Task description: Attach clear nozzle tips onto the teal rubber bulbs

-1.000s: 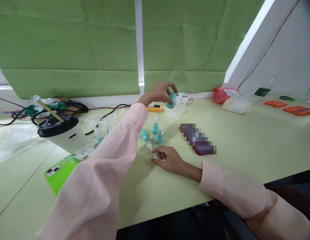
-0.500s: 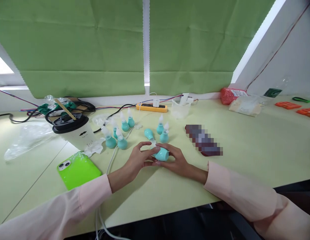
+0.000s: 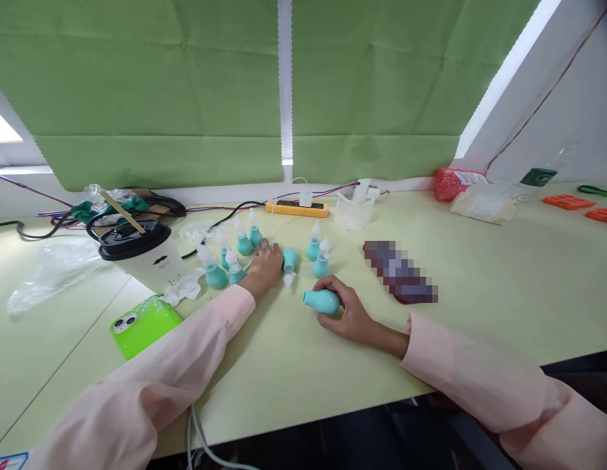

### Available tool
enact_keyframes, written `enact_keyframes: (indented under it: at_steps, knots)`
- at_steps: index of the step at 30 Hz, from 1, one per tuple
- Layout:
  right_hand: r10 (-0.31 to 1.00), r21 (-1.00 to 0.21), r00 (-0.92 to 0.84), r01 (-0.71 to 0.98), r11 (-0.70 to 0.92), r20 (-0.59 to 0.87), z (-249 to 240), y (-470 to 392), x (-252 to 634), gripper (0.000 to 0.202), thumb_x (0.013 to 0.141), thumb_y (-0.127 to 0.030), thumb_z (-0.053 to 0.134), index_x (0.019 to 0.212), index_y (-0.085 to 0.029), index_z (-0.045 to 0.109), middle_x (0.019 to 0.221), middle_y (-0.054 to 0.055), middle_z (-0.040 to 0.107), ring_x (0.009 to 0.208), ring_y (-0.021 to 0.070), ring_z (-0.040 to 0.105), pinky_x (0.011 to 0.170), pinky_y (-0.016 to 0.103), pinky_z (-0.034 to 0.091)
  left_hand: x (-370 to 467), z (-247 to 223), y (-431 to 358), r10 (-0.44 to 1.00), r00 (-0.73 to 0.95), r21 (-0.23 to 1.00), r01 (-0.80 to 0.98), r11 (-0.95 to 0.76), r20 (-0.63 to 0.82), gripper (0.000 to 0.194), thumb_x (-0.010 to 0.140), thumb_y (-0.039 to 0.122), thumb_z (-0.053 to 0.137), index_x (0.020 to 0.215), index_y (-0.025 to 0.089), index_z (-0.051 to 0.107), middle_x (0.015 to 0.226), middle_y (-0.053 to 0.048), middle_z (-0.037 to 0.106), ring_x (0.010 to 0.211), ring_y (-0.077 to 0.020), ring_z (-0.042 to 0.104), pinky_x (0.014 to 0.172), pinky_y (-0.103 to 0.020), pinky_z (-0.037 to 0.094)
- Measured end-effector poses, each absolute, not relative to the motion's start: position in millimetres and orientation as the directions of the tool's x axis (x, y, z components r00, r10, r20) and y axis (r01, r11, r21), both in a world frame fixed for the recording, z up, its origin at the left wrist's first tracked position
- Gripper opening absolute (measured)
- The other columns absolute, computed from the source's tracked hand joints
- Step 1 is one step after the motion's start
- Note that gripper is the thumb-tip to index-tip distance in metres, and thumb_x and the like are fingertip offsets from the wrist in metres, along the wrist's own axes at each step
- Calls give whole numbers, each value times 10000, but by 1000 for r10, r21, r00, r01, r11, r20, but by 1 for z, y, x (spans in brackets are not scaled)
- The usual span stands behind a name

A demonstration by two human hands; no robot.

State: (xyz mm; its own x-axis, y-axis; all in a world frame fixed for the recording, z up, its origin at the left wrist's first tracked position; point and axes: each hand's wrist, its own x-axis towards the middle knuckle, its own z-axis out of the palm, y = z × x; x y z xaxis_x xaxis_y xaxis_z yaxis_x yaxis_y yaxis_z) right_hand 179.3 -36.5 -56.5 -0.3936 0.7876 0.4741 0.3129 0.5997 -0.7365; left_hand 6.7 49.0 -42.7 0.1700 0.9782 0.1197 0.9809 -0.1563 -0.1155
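Note:
My right hand [image 3: 346,313] holds a teal bulb [image 3: 321,301] on its side between thumb and fingers; the bulb's open neck points left and has no clear tip on it. My left hand [image 3: 267,264] is stretched forward, low over the table, beside the upright bulbs; whether its fingertips hold something is hidden. Just right of it a teal bulb with a clear tip [image 3: 290,260] lies with the tip toward me. Several teal bulbs with clear tips [image 3: 215,276] stand to the left, and two more [image 3: 321,264] stand at the centre right.
A lidded cup with a straw [image 3: 159,264] and a green phone [image 3: 141,326] are on the left. A yellow power strip [image 3: 297,208] and a clear plastic cup [image 3: 354,210] stand at the back. A blurred dark object [image 3: 399,273] lies right; a white cable crosses the table.
My left hand has left the bulb at the centre and moved forward and left. The bulb in my right hand now points its neck left. The lying bulb has turned.

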Motion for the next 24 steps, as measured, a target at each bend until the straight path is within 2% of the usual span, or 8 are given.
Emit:
enact_keyframes:
  at_steps: [4, 6, 9, 13, 16, 20, 24]
  knots:
    - [786, -704, -381, 362, 611, 487, -56, -36, 180, 321, 589, -113, 492, 891, -189, 414, 822, 16, 491, 736, 137, 491, 613, 230, 402, 0, -40, 47, 978, 186, -94, 980, -177, 92, 432, 727, 57, 397, 1158, 41, 402, 1271, -278, 273, 988, -337, 489, 732, -393, 415]
    - [792, -658, -383, 444, 609, 475, -55, -35, 179, 308, 594, -132, 498, 885, -191, 417, 799, 10, 509, 691, 133, 497, 597, 233, 398, -4, -39, 45, 976, 199, -79, 978, -192, 89, 396, 734, 35, 366, 1121, 69, 441, 1207, -249, 368, 945, -313, 513, 689, -372, 426]
    - [793, -530, -382, 596, 603, 474, -55, -34, 180, 298, 617, -205, 526, 903, -193, 444, 807, 16, 558, 683, 151, 523, 601, 252, 391, -10, -37, 45, 972, 214, -50, 976, -210, 100, 368, 741, 23, 351, 1073, 122, 477, 1059, -170, 490, 908, -278, 519, 665, -343, 423]
    - [781, -346, -360, 745, 570, 511, -54, -29, 181, 291, 678, -335, 515, 926, -182, 507, 860, 46, 580, 702, 171, 551, 568, 251, 368, -13, -33, 52, 973, 206, 21, 978, -209, 100, 320, 733, 61, 401, 1029, 148, 488, 1011, -120, 516, 867, -230, 516, 660, -312, 419]
    - [781, -239, -344, 820, 521, 522, -54, -24, 184, 318, 695, -357, 498, 956, -180, 534, 855, 54, 576, 648, 160, 547, 511, 242, 329, -13, -29, 55, 975, 205, 65, 975, -211, 82, 345, 688, 60, 441, 1020, 136, 491, 962, -113, 546, 872, -224, 514, 654, -295, 419]
    - [779, -147, -348, 863, 484, 521, -53, -18, 190, 288, 700, -355, 497, 914, -178, 572, 830, 61, 581, 619, 157, 533, 510, 250, 306, -13, -27, 52, 974, 219, 103, 969, -223, 56, 380, 633, 60, 478, 1006, 119, 523, 901, -112, 580, 871, -239, 527, 640, -288, 425]
    - [772, -86, -361, 879, 470, 523, -48, -14, 195, 270, 702, -369, 503, 863, -173, 595, 859, 75, 589, 664, 183, 537, 575, 282, 328, -17, -20, 37, 970, 238, 150, 958, -244, 55, 372, 623, 82, 497, 986, 139, 553, 894, -80, 594, 893, -217, 528, 673, -262, 432]
